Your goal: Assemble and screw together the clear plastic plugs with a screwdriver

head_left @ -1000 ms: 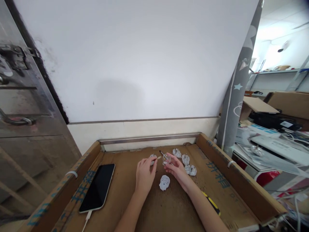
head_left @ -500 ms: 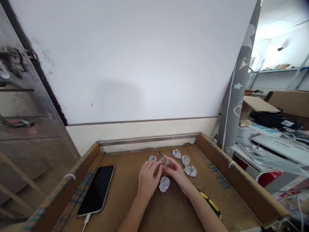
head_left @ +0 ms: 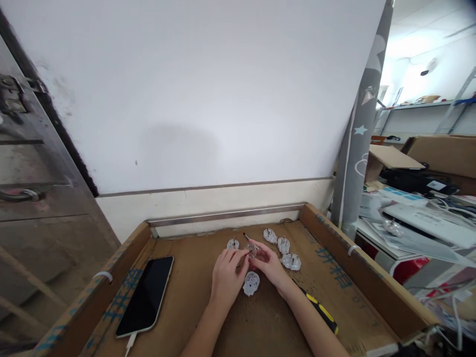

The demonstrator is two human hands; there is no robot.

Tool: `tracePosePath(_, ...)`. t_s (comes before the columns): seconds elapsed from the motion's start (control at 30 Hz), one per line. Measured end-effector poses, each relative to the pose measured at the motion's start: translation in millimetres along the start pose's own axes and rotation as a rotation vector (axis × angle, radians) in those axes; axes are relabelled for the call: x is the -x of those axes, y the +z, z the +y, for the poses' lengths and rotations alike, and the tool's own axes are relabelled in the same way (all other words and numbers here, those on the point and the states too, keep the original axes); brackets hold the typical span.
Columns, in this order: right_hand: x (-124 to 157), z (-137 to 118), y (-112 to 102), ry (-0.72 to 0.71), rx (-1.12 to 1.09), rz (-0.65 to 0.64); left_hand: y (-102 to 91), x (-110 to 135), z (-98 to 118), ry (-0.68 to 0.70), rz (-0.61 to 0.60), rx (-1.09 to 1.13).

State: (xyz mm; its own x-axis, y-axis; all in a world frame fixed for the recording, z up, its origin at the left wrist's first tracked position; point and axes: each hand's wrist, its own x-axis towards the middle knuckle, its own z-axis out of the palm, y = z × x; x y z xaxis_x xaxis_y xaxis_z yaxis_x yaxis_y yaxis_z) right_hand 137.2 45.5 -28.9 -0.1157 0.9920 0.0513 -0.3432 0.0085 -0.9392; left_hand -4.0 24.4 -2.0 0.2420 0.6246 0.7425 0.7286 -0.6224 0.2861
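My left hand (head_left: 226, 275) and my right hand (head_left: 268, 265) meet over the middle of a shallow cardboard tray (head_left: 186, 307). Between their fingertips they pinch a small clear plastic plug part (head_left: 252, 249). A thin dark-tipped tool (head_left: 246, 236) sticks up behind it. A clear plug cover (head_left: 251, 283) lies on the tray just below the fingers. Another clear plug piece (head_left: 233, 244) lies beyond my left hand. Three more plugs (head_left: 283, 245) lie to the right of my right hand.
A black phone (head_left: 146, 295) on a white cable lies at the tray's left. A yellow-and-black screwdriver (head_left: 320, 311) lies beside my right forearm. A white wall stands behind the tray, a metal cabinet (head_left: 33, 198) at left, and a grey curtain (head_left: 357, 148) and cluttered benches (head_left: 420, 218) at right.
My left hand moved right, off the plug piece at the back, and joined my right hand on the small clear part. The view shifted slightly.
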Motion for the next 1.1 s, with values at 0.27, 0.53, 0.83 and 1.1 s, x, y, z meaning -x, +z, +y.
tracePosePath(0.27,4,-7,3,-0.001,0.027,-0.01,1.7,1,1,-0.007,-0.025,0.016)
tracePosePath(0.53,2,-5,1,-0.021,0.047,0.01,0.6,-1,2,0.005,-0.002,0.024)
tracePosePath(0.83,4,-10,4,0.001,0.078,-0.025,-1.6,-1,3,-0.022,-0.007,0.063)
tracePosePath(1.1,6,-17,5,0.036,0.091,-0.051,-1.4,-1,4,-0.023,0.003,0.09)
